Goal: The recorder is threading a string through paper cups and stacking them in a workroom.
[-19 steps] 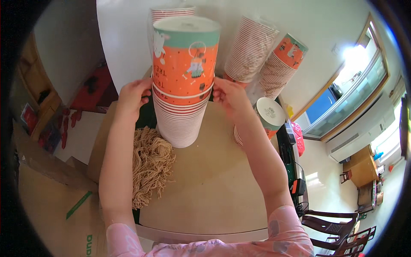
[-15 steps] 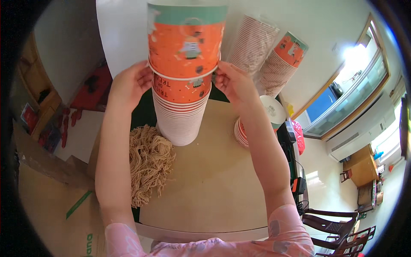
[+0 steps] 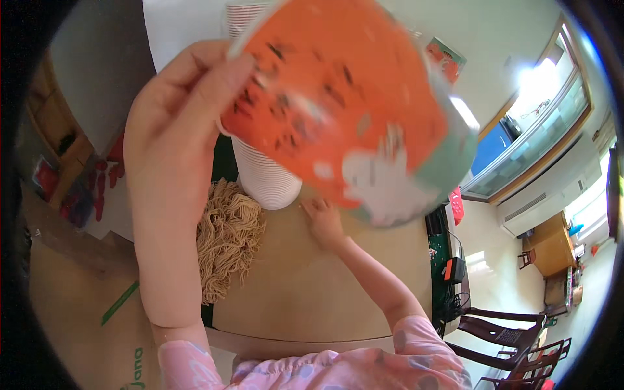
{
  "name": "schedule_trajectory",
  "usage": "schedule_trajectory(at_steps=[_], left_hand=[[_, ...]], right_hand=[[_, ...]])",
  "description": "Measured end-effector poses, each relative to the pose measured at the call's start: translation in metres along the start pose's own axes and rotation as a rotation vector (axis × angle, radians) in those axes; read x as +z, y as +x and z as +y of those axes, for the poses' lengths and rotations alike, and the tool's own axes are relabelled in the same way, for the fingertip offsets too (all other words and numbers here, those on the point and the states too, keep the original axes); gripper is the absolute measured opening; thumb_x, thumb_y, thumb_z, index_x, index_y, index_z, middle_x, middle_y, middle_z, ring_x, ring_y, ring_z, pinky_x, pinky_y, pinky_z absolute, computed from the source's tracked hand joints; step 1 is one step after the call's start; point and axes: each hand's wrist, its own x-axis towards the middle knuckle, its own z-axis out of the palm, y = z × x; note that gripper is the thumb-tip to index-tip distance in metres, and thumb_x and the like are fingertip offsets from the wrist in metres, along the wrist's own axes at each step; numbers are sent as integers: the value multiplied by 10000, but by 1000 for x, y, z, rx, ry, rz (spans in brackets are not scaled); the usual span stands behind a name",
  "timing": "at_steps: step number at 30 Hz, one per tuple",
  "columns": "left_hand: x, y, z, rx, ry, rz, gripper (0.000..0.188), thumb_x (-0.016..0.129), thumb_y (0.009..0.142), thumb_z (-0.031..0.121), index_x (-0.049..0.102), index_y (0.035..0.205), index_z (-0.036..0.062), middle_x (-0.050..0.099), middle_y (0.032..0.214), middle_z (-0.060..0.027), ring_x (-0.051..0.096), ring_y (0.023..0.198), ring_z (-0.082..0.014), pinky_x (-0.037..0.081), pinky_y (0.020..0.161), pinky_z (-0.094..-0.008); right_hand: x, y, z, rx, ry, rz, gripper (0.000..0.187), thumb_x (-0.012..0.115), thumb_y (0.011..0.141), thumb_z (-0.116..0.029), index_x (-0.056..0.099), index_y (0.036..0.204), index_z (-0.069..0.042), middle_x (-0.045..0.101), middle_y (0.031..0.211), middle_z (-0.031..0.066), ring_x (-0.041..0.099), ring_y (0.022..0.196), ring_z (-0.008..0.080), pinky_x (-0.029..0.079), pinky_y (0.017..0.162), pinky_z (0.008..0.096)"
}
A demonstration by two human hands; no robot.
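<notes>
My left hand (image 3: 188, 97) is raised close to the camera, its thumb and fingers closed on the white rim of a large paper cup (image 3: 364, 91). This cup is orange with dark lettering, a white figure and a green band, and it is tilted with its green end to the lower right. Behind it stands a tall stack of nested white-rimmed paper cups (image 3: 268, 179), its upper part mostly hidden. My right hand (image 3: 324, 224) rests low on the tabletop beside the stack's foot, fingers stretched toward it and holding nothing that I can see.
A tangled bundle of tan cord (image 3: 229, 244) lies left of the stack on the brown tabletop (image 3: 312, 292). Another orange and green cup (image 3: 445, 58) shows at the back right. A black and orange device (image 3: 454, 270) and dark wooden chairs (image 3: 500, 338) are at the right.
The top cup has come off the stack and is now tilted close to the camera in my left hand. My right hand has let go and dropped to the tabletop.
</notes>
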Motion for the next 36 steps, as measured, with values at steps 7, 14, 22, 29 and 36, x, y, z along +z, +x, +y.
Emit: schedule_trajectory(at_steps=[7,14,22,29,36], left_hand=[[50,-75,20,112,749,-176,92,641,821,8,602,903,-7,623,845,-103,618,740,-211,476,639,-283],[42,-179,-39,219,1012,-683,169,680,760,100,592,905,113,570,776,-15,584,841,-182,444,874,-413],[45,-244,-76,161,1041,-672,131,678,771,106,615,884,124,602,872,9,579,912,-174,372,1018,-480],[45,-251,-87,102,1089,-624,217,715,744,94,637,944,125,593,1020,-40,555,1034,-226,350,1046,-510],[22,-266,-89,-19,925,-91,225,687,781,18,633,993,70,591,1031,-92,564,966,-283,469,805,-394]], right_hand=[[-5,-50,14,119,-177,72,441,573,810,-125,554,1248,-174,569,1137,127,530,1037,331,449,841,447],[-63,-136,45,399,-487,77,410,538,829,-182,561,1234,-236,557,1109,111,536,993,322,454,767,443],[-157,-240,91,1064,-596,88,457,521,834,-131,528,1289,-169,536,1052,137,560,995,325,495,778,467],[-150,-262,98,1070,-672,81,395,526,835,-144,571,1227,-130,531,1013,124,557,975,323,502,746,450],[-138,-275,52,766,-561,210,335,561,829,-116,625,1157,-132,545,1074,116,527,971,332,484,760,441]])
